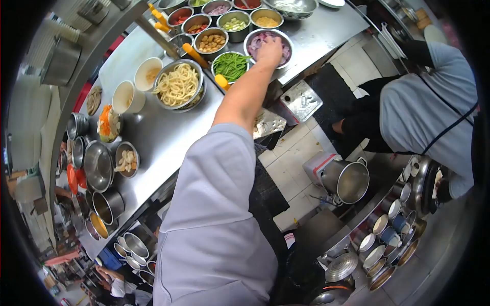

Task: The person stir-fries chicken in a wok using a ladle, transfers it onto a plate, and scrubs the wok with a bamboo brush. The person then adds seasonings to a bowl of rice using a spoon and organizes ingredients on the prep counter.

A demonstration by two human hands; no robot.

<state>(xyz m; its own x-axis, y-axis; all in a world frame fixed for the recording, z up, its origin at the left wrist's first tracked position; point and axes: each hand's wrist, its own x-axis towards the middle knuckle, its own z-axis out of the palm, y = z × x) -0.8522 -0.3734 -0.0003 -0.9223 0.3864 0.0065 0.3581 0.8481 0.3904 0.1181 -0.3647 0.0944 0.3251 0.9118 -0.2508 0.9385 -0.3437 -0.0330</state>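
Observation:
My right hand (270,52) reaches into a metal bowl of cut red onion (284,57), its fingers curled down around some of the pieces. Fingertips are partly hidden among the onion. Beside this bowl are chopped green vegetables (230,67), pale green pieces (234,24) and a bowl of yellow bits (267,19). Brown chunks (211,43) fill another bowl to the left. Farther left, thick noodles (177,84) lie in a large metal bowl. My left hand is not in view.
Two paper tubs (128,97) and several metal bowls (99,166) stand along the steel counter (168,148). At the right a person in a grey shirt (421,109) works near a large pot (346,181). Another person's hands (108,278) show at the lower left.

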